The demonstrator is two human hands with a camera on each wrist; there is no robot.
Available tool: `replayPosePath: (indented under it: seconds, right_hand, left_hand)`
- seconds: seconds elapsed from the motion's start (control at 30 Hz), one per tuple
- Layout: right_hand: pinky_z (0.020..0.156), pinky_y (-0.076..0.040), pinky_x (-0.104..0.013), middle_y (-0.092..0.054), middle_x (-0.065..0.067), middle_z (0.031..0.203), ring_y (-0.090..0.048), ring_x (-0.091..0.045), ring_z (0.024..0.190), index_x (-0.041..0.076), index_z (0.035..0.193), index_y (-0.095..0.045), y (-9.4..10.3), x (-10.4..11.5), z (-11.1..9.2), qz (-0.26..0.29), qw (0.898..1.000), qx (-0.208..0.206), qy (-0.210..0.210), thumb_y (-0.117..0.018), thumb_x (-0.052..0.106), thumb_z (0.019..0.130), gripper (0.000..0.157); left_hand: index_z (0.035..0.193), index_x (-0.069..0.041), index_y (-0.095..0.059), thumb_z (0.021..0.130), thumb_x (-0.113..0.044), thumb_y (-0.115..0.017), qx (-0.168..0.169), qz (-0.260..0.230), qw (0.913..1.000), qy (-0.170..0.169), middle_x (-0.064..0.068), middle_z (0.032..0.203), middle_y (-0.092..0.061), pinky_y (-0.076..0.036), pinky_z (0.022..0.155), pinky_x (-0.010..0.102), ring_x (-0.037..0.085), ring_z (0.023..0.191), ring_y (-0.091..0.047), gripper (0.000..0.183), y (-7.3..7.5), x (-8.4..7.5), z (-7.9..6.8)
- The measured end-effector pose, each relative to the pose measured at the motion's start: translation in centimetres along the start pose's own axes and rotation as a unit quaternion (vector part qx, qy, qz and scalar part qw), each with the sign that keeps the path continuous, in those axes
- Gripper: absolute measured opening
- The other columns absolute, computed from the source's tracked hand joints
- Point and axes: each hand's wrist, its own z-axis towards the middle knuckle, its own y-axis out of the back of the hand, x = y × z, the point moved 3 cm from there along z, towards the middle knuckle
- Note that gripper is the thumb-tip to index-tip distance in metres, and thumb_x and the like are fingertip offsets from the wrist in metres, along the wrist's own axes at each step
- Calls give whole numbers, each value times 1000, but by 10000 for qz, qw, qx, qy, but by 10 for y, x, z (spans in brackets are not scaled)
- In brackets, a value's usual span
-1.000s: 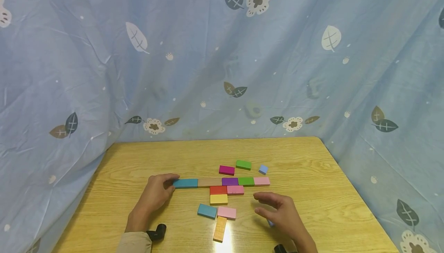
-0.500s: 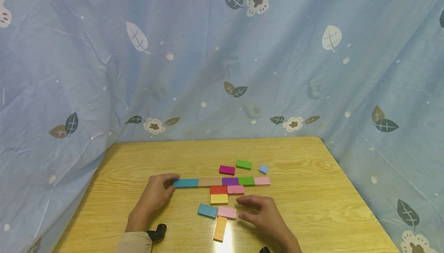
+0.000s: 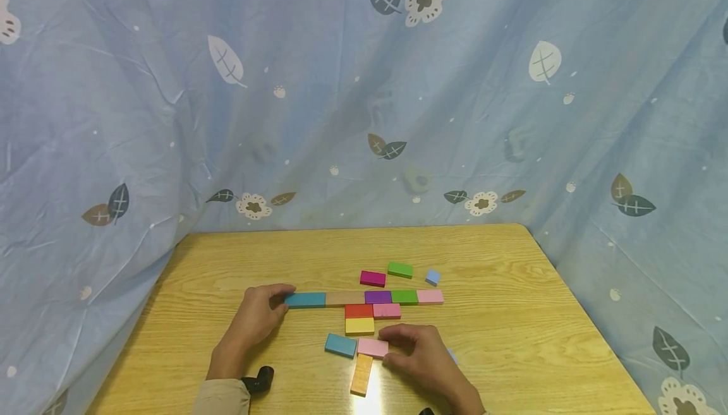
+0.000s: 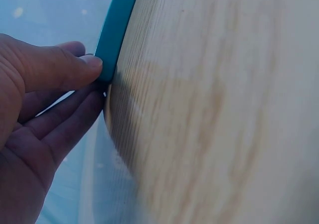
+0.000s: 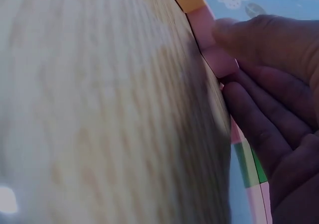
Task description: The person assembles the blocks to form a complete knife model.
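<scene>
My left hand [image 3: 256, 316] grips the left end of a blue block [image 3: 305, 300], the first in a long row on the table. In the left wrist view the thumb lies on one side of this block and the fingers behind its end. My right hand [image 3: 422, 358] pinches the right end of a light pink block [image 3: 372, 348] lying nearer me. Thumb and fingers stand at either side of that pink block [image 5: 215, 47] in the right wrist view. Its left end is close to a second blue block [image 3: 340, 345], and an orange block [image 3: 361, 375] lies just below it.
The row goes on with tan [image 3: 345, 299], purple [image 3: 378, 297], green [image 3: 404, 297] and pink blocks. Below it sit red [image 3: 359, 311], dark pink [image 3: 387, 311] and yellow [image 3: 359, 326] blocks. Magenta [image 3: 373, 278], green and pale blue pieces lie behind. A blue piece [image 3: 452, 356] is partly hidden.
My right hand has moved left from the right side of the table to the light pink block and taken hold of its end. The left hand has stayed on the blue block.
</scene>
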Motion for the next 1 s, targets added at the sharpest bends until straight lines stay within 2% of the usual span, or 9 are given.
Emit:
replayPosePath:
  seconds: [0.17, 0.3, 0.5, 0.63, 0.8, 1.0]
  right_hand:
    - [99, -64, -26, -83, 5, 119, -78, -11, 111, 18, 119, -84, 1, 0, 0, -360, 9992, -96, 120, -88, 11, 92, 28]
    - [100, -64, -24, -83, 9, 118, -76, -8, 112, 21, 119, -85, 5, 1, -1, -458, 9988, -153, -93, -87, 11, 92, 28]
    - [98, -65, -25, -83, -3, 121, -79, -22, 116, 14, 122, -83, 25, 1, -7, -45, 9990, -261, -368, -83, 11, 97, 25]
    - [98, -65, -24, -82, -4, 122, -79, -21, 116, 11, 124, -82, 39, -2, -9, -263, 9977, -509, -349, -83, 9, 97, 27]
    - [98, -66, -27, -83, -2, 120, -79, -18, 115, 9, 122, -83, 51, -3, -5, -714, 9945, -762, -52, -84, 7, 96, 26]
    - [97, -67, -29, -83, -3, 123, -80, -24, 115, 8, 122, -83, 54, -5, 5, -999, 9918, -734, 317, -83, 5, 96, 27]
  left_hand:
    - [132, -4, -78, 94, 9, -78, 1, 15, 10000, -9, 15, 133, -78, -60, 110, 54, 39, 131, -71, 40, 0, -1, 0]
    - [132, -5, -78, 94, 8, -78, 1, 18, 10000, -3, 14, 133, -78, -60, 110, 54, 39, 131, -71, 40, 0, -1, 0]
    - [132, -5, -78, 94, 8, -78, -17, 14, 10000, -15, 14, 133, -78, -60, 110, 54, 38, 131, -71, 41, -1, 0, 1]
    - [133, -5, -78, 94, 8, -78, -9, 26, 10000, -4, 14, 133, -78, -61, 110, 54, 38, 130, -72, 41, 0, 0, 0]
    - [132, -5, -78, 94, 8, -78, -11, 29, 10000, -12, 14, 133, -78, -60, 111, 55, 39, 131, -71, 41, 1, -1, 0]
    - [132, -5, -78, 94, 8, -78, -18, 3, 10000, 24, 14, 134, -78, -59, 112, 56, 40, 133, -70, 40, 1, -1, -1]
